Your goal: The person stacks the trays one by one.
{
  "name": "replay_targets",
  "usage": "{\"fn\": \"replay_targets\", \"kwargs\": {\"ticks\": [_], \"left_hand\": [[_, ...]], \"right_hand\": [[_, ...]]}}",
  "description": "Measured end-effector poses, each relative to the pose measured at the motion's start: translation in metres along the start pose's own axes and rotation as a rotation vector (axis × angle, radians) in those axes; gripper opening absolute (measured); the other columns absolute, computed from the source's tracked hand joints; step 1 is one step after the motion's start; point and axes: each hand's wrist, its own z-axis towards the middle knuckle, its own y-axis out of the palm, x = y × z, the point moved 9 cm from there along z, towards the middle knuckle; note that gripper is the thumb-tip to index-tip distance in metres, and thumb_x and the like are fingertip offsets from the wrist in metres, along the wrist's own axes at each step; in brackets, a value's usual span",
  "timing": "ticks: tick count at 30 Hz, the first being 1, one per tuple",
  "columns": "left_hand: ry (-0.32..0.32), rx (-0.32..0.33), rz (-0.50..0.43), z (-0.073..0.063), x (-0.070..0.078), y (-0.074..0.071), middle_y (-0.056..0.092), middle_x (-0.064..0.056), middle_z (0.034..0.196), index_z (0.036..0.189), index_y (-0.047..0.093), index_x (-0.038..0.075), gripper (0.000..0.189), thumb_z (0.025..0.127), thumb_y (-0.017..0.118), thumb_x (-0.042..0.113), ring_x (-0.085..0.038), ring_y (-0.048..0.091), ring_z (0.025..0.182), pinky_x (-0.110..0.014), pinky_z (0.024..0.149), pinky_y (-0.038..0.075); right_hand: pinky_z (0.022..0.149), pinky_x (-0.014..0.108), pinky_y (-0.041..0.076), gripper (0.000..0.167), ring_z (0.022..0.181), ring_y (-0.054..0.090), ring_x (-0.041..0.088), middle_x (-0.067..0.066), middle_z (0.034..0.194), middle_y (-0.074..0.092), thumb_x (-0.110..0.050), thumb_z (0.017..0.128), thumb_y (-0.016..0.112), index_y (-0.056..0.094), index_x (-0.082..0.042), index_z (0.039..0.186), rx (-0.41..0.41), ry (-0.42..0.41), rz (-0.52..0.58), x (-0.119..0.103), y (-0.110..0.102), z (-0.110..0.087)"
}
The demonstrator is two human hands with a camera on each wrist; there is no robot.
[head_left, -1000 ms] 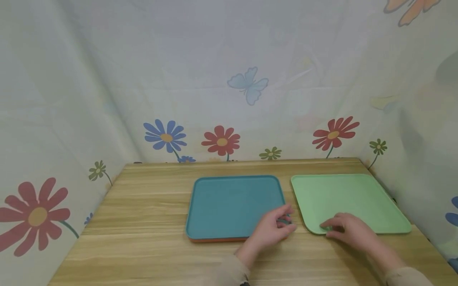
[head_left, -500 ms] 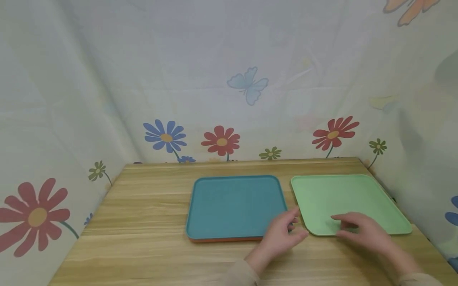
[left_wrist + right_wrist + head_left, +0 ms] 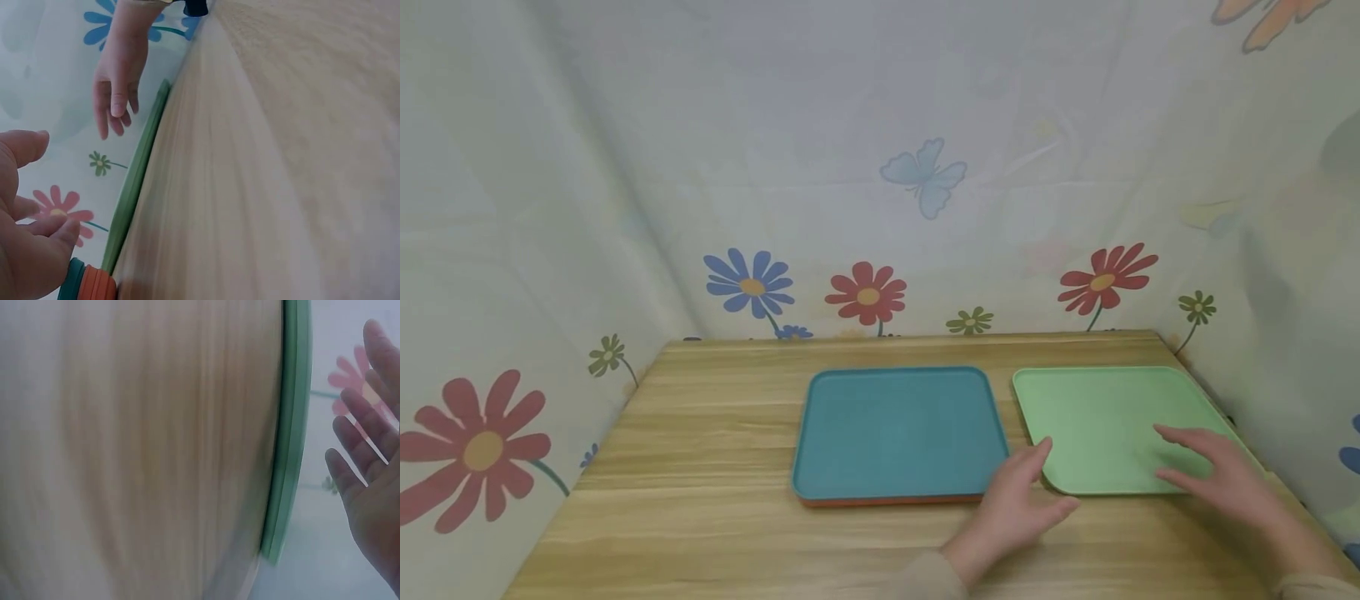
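A teal tray (image 3: 898, 433) lies on top of an orange tray (image 3: 880, 502), of which only the front edge shows in the head view. To their right, flat on the table, is a light green tray (image 3: 1097, 425). My left hand (image 3: 1011, 504) hovers between the two sets, fingers spread and holding nothing, near the teal tray's front right corner. Over the right part of the green tray is my right hand (image 3: 1221, 479), its thumb and fingers apart. The right wrist view shows that hand (image 3: 375, 444) with extended fingers above the green tray's edge (image 3: 290, 431).
The wooden table (image 3: 715, 450) extends left of the teal tray and in front of all the trays. A white cloth (image 3: 775, 150) printed with flowers and butterflies hangs behind the table and along both sides.
Both hands have moved right and their fingers have spread wider. The right hand has left the green tray's front left corner. The trays stay where they were.
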Motion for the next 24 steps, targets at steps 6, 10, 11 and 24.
{"fn": "replay_targets", "kwargs": {"ticks": [6, 10, 11, 24], "left_hand": [[-0.068, -0.014, 0.057, 0.005, -0.001, 0.007, 0.045, -0.009, 0.150, 0.151, 0.039, 0.006, 0.080, 0.088, 0.074, 0.041, -0.023, 0.041, 0.137, -0.037, 0.109, 0.037], [-0.101, -0.042, 0.060, 0.011, -0.001, 0.010, 0.041, -0.007, 0.152, 0.153, 0.036, 0.006, 0.085, 0.087, 0.076, 0.042, -0.021, 0.038, 0.139, -0.034, 0.110, 0.036], [-0.109, -0.048, 0.061, 0.013, -0.002, 0.011, 0.040, -0.006, 0.153, 0.153, 0.035, 0.006, 0.086, 0.086, 0.076, 0.043, -0.020, 0.038, 0.139, -0.033, 0.110, 0.036], [-0.205, -0.063, 0.024, 0.020, -0.007, 0.026, 0.034, -0.010, 0.156, 0.155, 0.032, 0.009, 0.096, 0.081, 0.081, 0.044, -0.022, 0.030, 0.143, -0.035, 0.112, 0.034]], "right_hand": [[0.099, 0.004, 0.013, 0.067, 0.116, 0.027, -0.020, -0.023, 0.127, 0.046, -0.010, 0.073, 0.087, 0.060, -0.006, 0.135, -0.034, 0.112, 0.003, 0.025, -0.009, -0.013], [0.106, 0.009, 0.008, 0.075, 0.119, 0.024, -0.020, -0.034, 0.131, 0.035, -0.006, 0.071, 0.087, 0.056, -0.007, 0.140, -0.024, 0.102, 0.040, 0.033, -0.014, -0.019], [0.107, 0.010, 0.008, 0.078, 0.120, 0.024, -0.020, -0.035, 0.132, 0.034, -0.005, 0.070, 0.087, 0.055, -0.008, 0.141, -0.018, 0.093, 0.042, 0.035, -0.015, -0.020], [0.116, 0.049, 0.002, 0.100, 0.143, 0.015, 0.038, 0.048, 0.134, 0.035, -0.011, 0.073, 0.085, 0.028, 0.000, 0.154, -0.086, 0.201, 0.036, 0.058, -0.016, -0.036]]}}
